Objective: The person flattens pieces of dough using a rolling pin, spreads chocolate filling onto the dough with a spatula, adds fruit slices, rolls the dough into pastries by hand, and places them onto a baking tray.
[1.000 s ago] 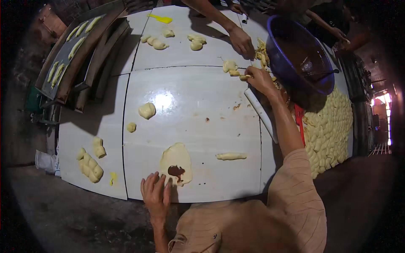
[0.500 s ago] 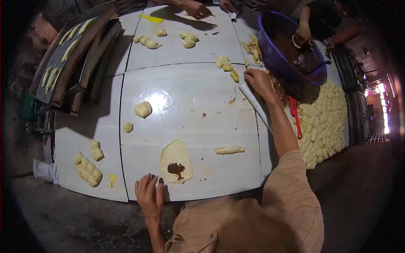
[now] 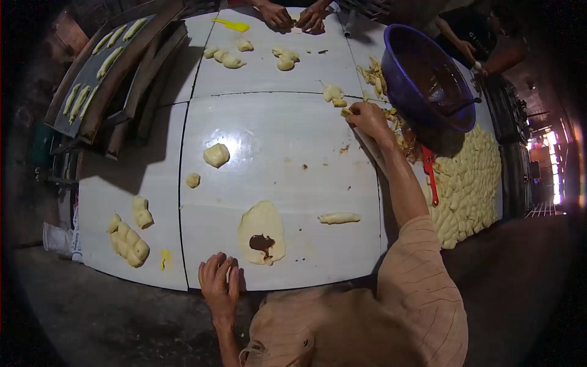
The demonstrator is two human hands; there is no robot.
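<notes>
My left hand [image 3: 217, 278] rests at the table's front edge with its fingers slightly apart and nothing in them, just left of a flattened dough oval [image 3: 260, 220] with dark brown filling [image 3: 260, 243]. My right hand [image 3: 369, 122] reaches far forward to the right, pinching a small yellow piece [image 3: 346, 112], over the end of a white rolling rod [image 3: 365, 147] that it partly hides. Close by are other yellow pieces [image 3: 340, 103] and a pale lump [image 3: 332, 92]. A rolled dough log [image 3: 339, 218] lies right of the flattened oval.
Left, stacked trays [image 3: 107, 58] hold dough strips; dough pieces [image 3: 128, 244] lie below. A purple basin [image 3: 397, 73] with brown mixture, red tool [image 3: 433, 183] and many shaped pieces [image 3: 465, 183] are right. Co-workers' hands [image 3: 275, 15] work at the far edge; another person [image 3: 465, 37] stands beyond the basin.
My right hand has shifted slightly left among the yellow pieces; my left hand has moved back from the dough oval. Co-workers' hands have moved to the far edge and out of the basin.
</notes>
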